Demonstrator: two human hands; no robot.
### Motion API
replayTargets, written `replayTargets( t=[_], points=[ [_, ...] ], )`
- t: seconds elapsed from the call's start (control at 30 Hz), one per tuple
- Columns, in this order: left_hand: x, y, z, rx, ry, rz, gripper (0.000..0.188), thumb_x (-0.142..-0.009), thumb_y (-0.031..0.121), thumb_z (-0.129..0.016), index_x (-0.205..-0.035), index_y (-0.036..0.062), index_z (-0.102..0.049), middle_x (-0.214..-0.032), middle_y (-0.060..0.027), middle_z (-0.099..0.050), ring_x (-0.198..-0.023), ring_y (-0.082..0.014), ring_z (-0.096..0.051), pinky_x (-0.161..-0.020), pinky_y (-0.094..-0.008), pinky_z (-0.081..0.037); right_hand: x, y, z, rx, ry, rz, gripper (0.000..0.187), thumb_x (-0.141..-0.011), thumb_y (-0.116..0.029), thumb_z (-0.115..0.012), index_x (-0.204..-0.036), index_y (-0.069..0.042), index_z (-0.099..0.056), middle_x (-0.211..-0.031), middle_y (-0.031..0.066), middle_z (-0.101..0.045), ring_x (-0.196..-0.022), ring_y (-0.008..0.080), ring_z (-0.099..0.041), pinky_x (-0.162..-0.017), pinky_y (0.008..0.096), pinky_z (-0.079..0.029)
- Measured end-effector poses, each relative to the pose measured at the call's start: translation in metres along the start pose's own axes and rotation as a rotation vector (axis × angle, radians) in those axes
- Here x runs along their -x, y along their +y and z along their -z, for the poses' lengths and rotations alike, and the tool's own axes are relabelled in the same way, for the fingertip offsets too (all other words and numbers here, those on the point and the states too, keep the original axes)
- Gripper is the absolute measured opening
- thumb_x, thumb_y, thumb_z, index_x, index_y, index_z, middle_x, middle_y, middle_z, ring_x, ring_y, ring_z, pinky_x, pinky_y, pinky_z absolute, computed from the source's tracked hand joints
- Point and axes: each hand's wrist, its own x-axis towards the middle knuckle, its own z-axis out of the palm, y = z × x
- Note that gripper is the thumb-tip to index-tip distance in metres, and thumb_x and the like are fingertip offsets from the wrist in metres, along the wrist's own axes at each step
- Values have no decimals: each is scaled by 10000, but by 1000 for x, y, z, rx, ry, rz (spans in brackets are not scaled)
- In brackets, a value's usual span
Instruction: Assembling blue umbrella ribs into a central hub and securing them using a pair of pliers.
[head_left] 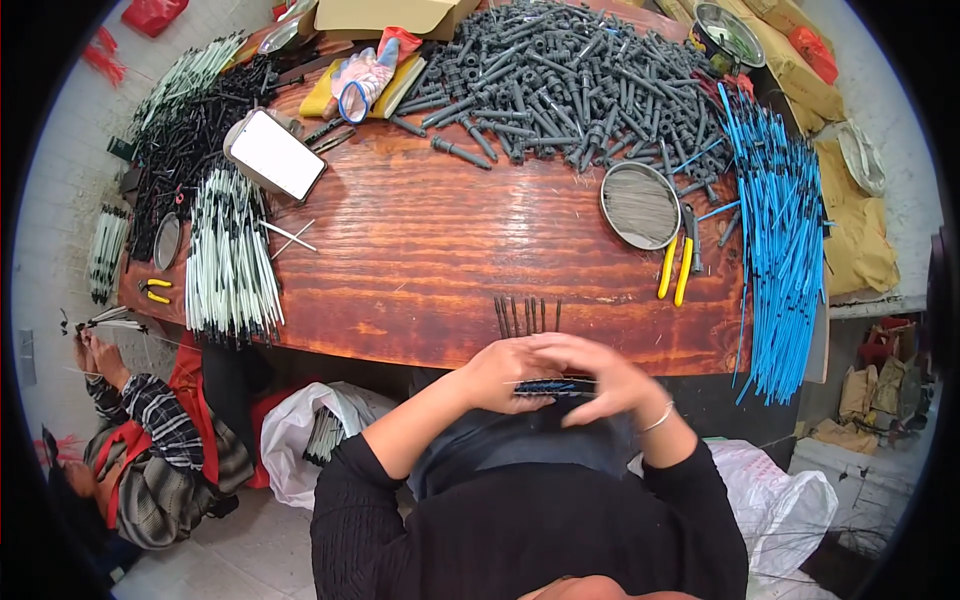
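At the table's near edge my left hand (503,374) is closed round a small bundle of thin dark rods (528,316), which stand out in a row beyond its fingers. A dark and blue part of the bundle (555,388) shows below the fingers; the rest is hidden in the palm. My right hand (606,378), slightly blurred, reaches over from the right with fingers stretched and thumb apart. Its fingertips overlap the left hand. A thin pale line, perhaps a wire, crosses between the hands.
Grey plastic tubes (570,75) are heaped at the back. To the right lie a round tin of thin wires (640,205), yellow-handled pliers (676,265) and blue sticks (780,250). Pale sticks (230,250) and a phone (277,155) are left. Another person's hands (102,358) work far left.
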Motion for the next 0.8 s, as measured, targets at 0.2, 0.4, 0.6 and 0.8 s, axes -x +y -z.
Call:
replayTargets(
  t=[0.2,0.4,0.6,0.8],
  points=[
    [-6,0,-5,-36,39,-69,339,-672,188,-738,-971,48,-661,-1045,-109,-651,-1048,-276,-592,-919,-403,-456,-55,45,24,276,-205,161,171,-711,-94,-648,-873,-42,-660,-960,99,-638,-912,280,-596,-813,402,-471],
    [2,4,3,-134,67,-5,402,-673,230,-752,-1013,40,-652,-1096,-103,-637,-1086,-272,-575,-940,-413,-442,-62,70,9,649,-332,286,67,-703,-123,-616,-752,-80,-631,-865,53,-599,-809,251,-564,-721,387,-444],
    [4,9,9,-248,28,7,460,-692,278,-740,-1061,29,-623,-1147,-116,-608,-1129,-286,-544,-979,-419,-412,-60,50,106,1175,93,-36,82,-682,-129,-602,-633,-66,-581,-788,83,-558,-779,265,-551,-691,406,-443],
    [3,8,9,-247,95,8,452,-660,264,-749,-1032,33,-636,-1133,-121,-617,-1120,-288,-556,-964,-424,-424,-58,56,155,1471,30,-297,55,-651,-121,-602,-639,-80,-635,-746,78,-580,-783,249,-574,-674,394,-440]
  ],
)
